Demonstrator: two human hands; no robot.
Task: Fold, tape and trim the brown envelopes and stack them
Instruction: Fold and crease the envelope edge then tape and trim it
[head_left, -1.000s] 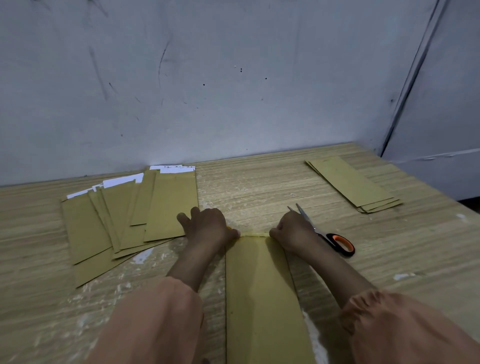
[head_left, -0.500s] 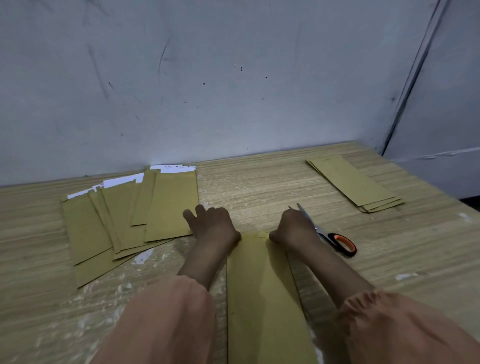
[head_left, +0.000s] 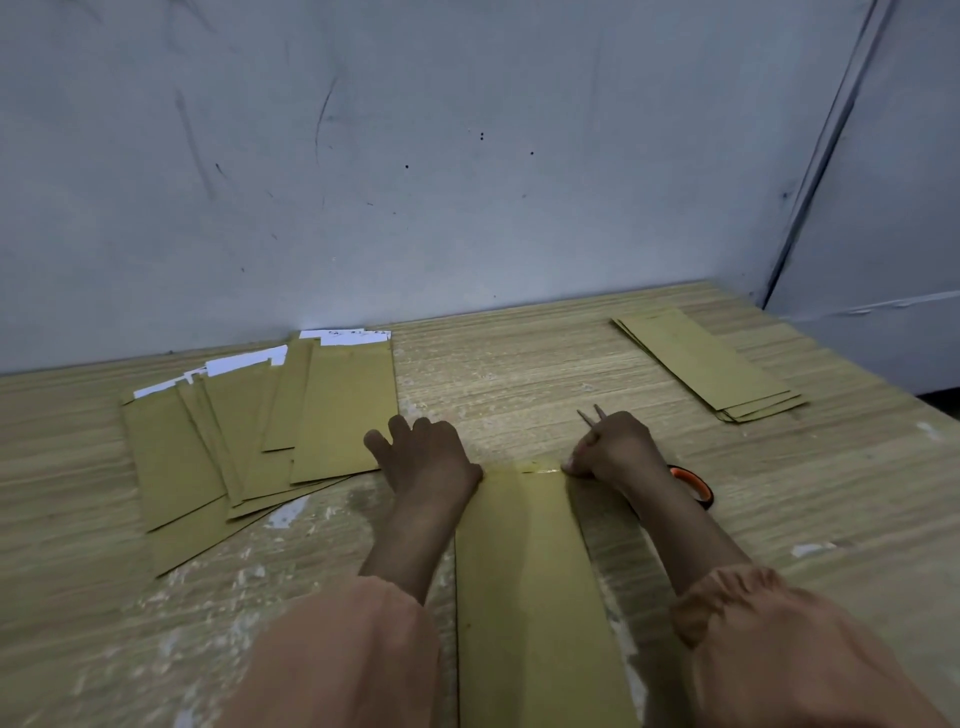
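Observation:
A long brown envelope (head_left: 524, 571) lies lengthwise in front of me, with a shiny strip of tape (head_left: 524, 469) across its far end. Flat on the table, my left hand (head_left: 426, 457) has spread fingers and touches the envelope's far left corner. My right hand (head_left: 613, 447) is curled, and its fingertips pinch the tape end at the far right corner. Scissors (head_left: 693, 483) with an orange handle lie behind that hand, their blades poking out past the knuckles. A neat stack of brown envelopes (head_left: 706, 364) sits at the far right.
A loose fan of brown envelopes (head_left: 260, 441) with white paper sticking out of their far ends lies at the left, close to my left hand. The wooden table (head_left: 519, 384) meets a grey wall behind. White scraps and smears dot the near surface.
My right hand has slid right along the envelope's far end, so more of the taped edge shows between my hands. The left hand has shifted slightly.

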